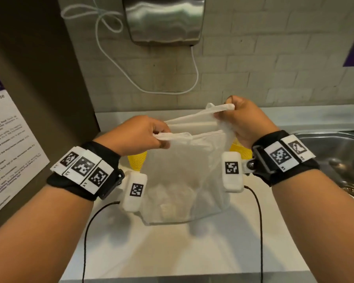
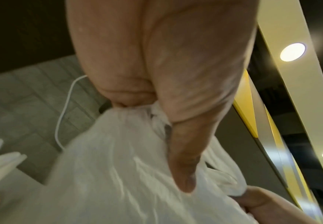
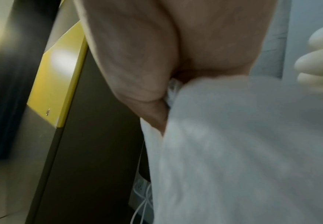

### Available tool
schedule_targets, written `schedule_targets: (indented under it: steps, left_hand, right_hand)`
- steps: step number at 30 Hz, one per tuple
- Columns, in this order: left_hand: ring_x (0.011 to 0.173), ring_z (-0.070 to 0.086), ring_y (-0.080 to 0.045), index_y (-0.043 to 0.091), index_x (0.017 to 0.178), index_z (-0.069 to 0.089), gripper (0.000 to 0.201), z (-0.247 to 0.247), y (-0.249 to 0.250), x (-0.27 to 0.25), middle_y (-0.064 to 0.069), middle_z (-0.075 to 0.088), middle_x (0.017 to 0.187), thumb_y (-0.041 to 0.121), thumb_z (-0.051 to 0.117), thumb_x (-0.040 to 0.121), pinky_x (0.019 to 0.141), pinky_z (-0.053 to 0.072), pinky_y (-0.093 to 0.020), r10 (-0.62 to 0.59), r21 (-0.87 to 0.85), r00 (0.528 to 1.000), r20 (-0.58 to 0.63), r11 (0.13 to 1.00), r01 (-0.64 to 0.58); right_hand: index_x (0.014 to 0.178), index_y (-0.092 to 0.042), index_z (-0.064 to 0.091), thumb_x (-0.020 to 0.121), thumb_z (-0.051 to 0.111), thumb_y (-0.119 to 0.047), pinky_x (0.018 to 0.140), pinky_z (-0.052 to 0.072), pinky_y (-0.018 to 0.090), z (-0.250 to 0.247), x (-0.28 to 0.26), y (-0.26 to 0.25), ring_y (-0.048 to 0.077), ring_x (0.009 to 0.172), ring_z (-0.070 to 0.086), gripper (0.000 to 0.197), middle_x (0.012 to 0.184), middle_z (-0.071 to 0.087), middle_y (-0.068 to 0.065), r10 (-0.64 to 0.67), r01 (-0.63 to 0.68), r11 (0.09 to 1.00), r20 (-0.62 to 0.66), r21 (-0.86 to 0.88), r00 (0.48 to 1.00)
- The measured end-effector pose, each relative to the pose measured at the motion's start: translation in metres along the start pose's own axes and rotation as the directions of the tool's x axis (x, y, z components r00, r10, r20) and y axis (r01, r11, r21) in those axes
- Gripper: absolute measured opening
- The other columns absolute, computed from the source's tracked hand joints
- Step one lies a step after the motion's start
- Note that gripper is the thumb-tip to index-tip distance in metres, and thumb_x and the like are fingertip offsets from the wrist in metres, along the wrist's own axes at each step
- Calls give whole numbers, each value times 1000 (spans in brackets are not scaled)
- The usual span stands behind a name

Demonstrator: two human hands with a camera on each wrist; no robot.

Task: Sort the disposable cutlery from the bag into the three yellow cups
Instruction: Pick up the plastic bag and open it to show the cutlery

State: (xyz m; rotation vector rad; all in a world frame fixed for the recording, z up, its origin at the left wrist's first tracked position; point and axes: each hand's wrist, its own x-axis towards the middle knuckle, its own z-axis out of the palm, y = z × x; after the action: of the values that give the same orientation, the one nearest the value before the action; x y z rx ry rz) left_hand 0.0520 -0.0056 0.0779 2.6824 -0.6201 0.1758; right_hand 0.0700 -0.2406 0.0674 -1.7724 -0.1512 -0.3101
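Bag [image 1: 184, 180] hangs upright, mouth apparently up, both hands [image 1: 139, 135] gripping.

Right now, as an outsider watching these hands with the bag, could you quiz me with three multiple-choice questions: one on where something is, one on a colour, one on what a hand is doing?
1. Where is the steel sink?
A. on the person's right
B. on the person's left
C. behind the bag

2. What colour are the cups peeking from behind the bag?
A. blue
B. yellow
C. red

3. What is the left hand doing?
A. lying flat on the counter
B. pinching a bag handle
C. holding a fork

Answers: 1 A, it lies beyond the right hand; 2 B, yellow shows either side of the bag; 3 B, its fingers grip the handle.
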Motion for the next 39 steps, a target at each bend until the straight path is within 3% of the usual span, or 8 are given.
schedule_targets:
  steps: [5,10,12,15,20,24,31,39]
  left_hand:
    - [126,30,-27,15,90,73,17,0,-48,-14,-8,38,136,9,58,86,96,18,-18,-51,138,994,-92,988,63]
    - [102,60,-26,17,106,68,27,10,-77,-17,-5,64,109,7,54,86,87,46,-31,-386,-161,918,-90,915,369]
    - [97,63,-25,11,106,64,22,18,-80,-14,-13,63,111,8,54,87,89,52,-40,-536,-783,844,10,521,340]
    - [89,63,-22,6,89,58,11,24,-78,-13,-13,60,94,9,47,91,75,55,-36,-570,-996,817,89,-66,62]
    - [46,52,-3,8,70,51,20,26,-58,-12,1,54,54,-2,50,88,50,52,-16,-611,-950,792,21,-259,-174]
    - [48,43,-1,13,63,49,33,25,-42,-34,0,49,62,-1,77,52,29,29,-8,-352,-966,932,86,-258,-8]
    - [61,62,-14,16,54,36,38,39,-36,-43,1,63,54,6,69,72,60,52,-24,-568,-985,820,-75,171,28]
    - [39,44,-3,10,66,49,24,37,-44,-41,-3,55,82,-12,57,66,31,31,-8,-469,-856,867,167,-506,-109]
  right_hand:
    - [75,-22,55,82,50,12,53,31,26,-33,-4,20,14,59,45,36,65,52,-3,50,-52,974,15,220,999]
    - [43,-16,62,79,40,21,43,47,19,-43,-17,26,12,41,55,56,44,55,-2,86,-103,942,67,319,994]
    - [43,-16,64,81,41,21,46,52,23,-42,-25,28,14,47,60,57,47,59,-1,101,-141,941,141,309,985]
    - [48,-15,70,84,44,18,54,54,25,-38,-38,34,16,57,60,55,60,63,1,154,-205,959,249,194,956]
    - [98,-24,73,91,53,-11,81,47,29,-26,-38,38,22,83,59,25,102,68,9,211,-59,756,158,-652,965]
    - [137,-12,39,83,58,-8,80,52,36,-20,-25,46,36,108,55,58,123,49,17,158,-64,621,45,-781,986]
    - [142,-51,11,82,46,12,66,60,48,-14,-28,38,37,101,60,93,127,48,10,306,-306,952,-11,-28,952]
    - [120,-20,42,76,23,24,55,57,38,-11,-24,35,32,77,61,64,100,53,18,319,-336,602,168,725,933]
